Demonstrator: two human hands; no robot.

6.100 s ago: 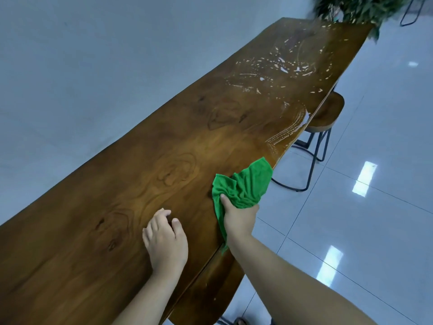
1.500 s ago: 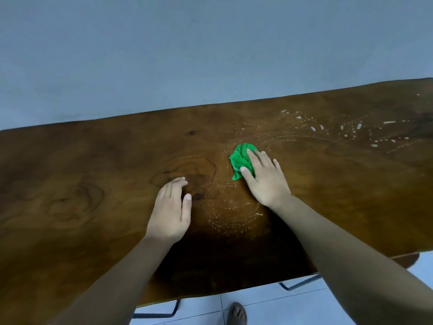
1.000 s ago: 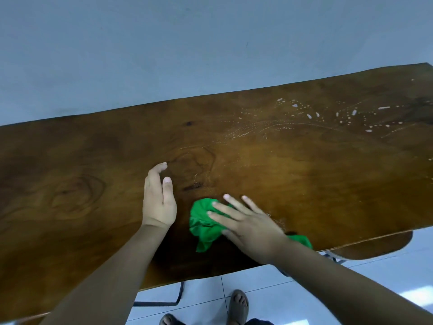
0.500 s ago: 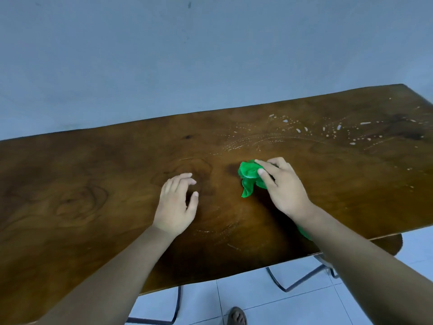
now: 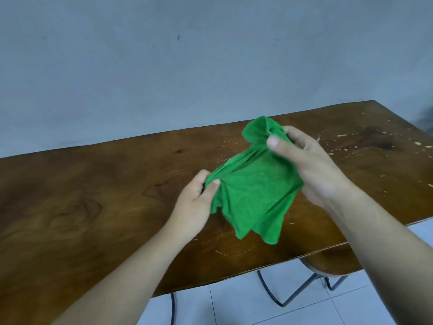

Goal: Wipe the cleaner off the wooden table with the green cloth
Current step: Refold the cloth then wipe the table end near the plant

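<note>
On my far left the wooden table [image 5: 93,195] shows dark rings of grain, with a plain grey-blue wall [image 5: 164,66] behind it. My left grip [image 5: 196,202] is up over the middle of the table. My left thumb [image 5: 212,186] and curled fingers pinch the left edge of the green cloth [image 5: 255,191], so that grip is clenched on fabric.

The cloth is off the wood and stretched between both grips, spread into a wrinkled sheet. Its lower corners hang loose toward the near edge of the table. I cannot tell whether those corners brush the surface.

My right grip [image 5: 311,167] sits higher and a little farther from me than the left. It is bunched around the cloth's upper right part, with my right thumb [image 5: 276,143] pressed on top. A puff of fabric sticks up past my fingers.

Thin pale arcs of cleaner [image 5: 417,143] mark the wood below and beside the cloth. Farther right, toward the table's far corner, it lies in scattered white specks and short dashes.

Under the near right edge a round wooden stool [image 5: 332,263] is tucked partly beneath the table. Its dark metal legs stand on the white tiled floor [image 5: 234,308].
</note>
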